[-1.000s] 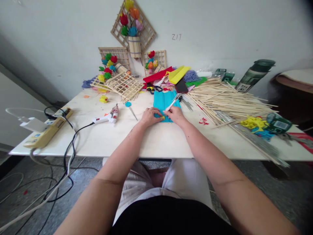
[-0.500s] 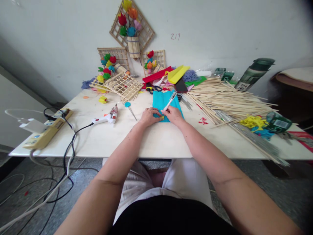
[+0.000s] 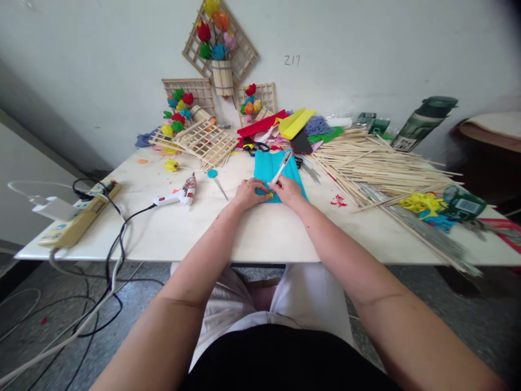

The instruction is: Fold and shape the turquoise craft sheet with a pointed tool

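A sheet of bright blue crepe paper (image 3: 266,165) lies on the table in front of me. My left hand (image 3: 249,194) rests at its left edge, with thumb and fingertips pressing a small yellow piece (image 3: 269,196) down on the paper. Between the fingers of my right hand (image 3: 288,191) is a slim white pen (image 3: 281,167), tilted, its top pointing away and to the right. The pen's tip meets the paper close to the yellow piece, though my fingers partly hide it.
Left of me are a glue gun (image 3: 175,199), a power strip (image 3: 77,217) with cables, and a blue disc on a wire (image 3: 212,174). Wooden sticks (image 3: 378,168) spread to the right. Lattice panels (image 3: 203,142), scissors (image 3: 256,147) and coloured paper (image 3: 297,124) lie behind.
The pen in my right hand has tipped slightly, its top shifting a little to the left. My left hand stays in place on the yellow piece.
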Available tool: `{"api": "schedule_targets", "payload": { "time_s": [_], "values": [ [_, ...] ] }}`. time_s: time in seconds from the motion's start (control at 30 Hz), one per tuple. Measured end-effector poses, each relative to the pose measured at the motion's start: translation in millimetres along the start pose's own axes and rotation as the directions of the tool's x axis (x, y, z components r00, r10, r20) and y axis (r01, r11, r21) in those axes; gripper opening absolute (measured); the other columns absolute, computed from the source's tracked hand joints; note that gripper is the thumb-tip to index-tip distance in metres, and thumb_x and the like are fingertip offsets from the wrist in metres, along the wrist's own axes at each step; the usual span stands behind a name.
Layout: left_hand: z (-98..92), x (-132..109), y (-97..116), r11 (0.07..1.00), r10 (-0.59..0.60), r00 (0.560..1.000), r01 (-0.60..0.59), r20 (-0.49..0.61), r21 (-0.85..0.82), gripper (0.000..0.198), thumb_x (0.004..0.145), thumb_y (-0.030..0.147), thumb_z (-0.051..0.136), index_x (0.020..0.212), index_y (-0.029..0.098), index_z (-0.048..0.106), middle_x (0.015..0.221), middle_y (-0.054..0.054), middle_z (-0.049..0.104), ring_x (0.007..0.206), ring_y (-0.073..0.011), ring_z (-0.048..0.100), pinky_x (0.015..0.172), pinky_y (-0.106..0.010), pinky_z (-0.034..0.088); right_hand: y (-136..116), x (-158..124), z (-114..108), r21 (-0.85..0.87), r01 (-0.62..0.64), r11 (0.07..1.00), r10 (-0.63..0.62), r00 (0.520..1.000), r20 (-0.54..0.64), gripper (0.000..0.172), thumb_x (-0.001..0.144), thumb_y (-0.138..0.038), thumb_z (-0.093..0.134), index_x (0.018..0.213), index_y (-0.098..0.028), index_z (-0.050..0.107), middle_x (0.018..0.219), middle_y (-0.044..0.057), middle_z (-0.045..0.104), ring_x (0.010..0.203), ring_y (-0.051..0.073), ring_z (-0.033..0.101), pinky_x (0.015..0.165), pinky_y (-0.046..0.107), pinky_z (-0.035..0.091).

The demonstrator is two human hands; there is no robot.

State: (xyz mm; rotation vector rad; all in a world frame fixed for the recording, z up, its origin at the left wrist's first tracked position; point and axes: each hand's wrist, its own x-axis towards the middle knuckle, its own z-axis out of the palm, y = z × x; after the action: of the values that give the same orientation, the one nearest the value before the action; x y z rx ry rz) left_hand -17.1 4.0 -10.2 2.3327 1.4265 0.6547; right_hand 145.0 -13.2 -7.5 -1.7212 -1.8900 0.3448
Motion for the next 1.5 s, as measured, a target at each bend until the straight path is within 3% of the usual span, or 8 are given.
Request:
{"api": "schedule_targets", "payload": {
  "time_s": [1.5],
  "values": [
    [-3.9,-0.2,5.6,1.000,-0.015,1.000,0.015,0.011,-0.001,0.026,0.063,0.044,0.072,0.083,0.028,0.072,0.113,0.000,0.060,0.107,-0.0233,0.053,0.102,-0.038,0.035,1.7,0.0,0.3,-0.039,0.042,0.998,-0.044,0.998,-0.052,0.027,0.083,-0.041,0.050,0.093,-0.019,0.063,0.087,0.006,0.070,0.079,0.019,0.061,0.063,0.026,0.040]
  ]
}}
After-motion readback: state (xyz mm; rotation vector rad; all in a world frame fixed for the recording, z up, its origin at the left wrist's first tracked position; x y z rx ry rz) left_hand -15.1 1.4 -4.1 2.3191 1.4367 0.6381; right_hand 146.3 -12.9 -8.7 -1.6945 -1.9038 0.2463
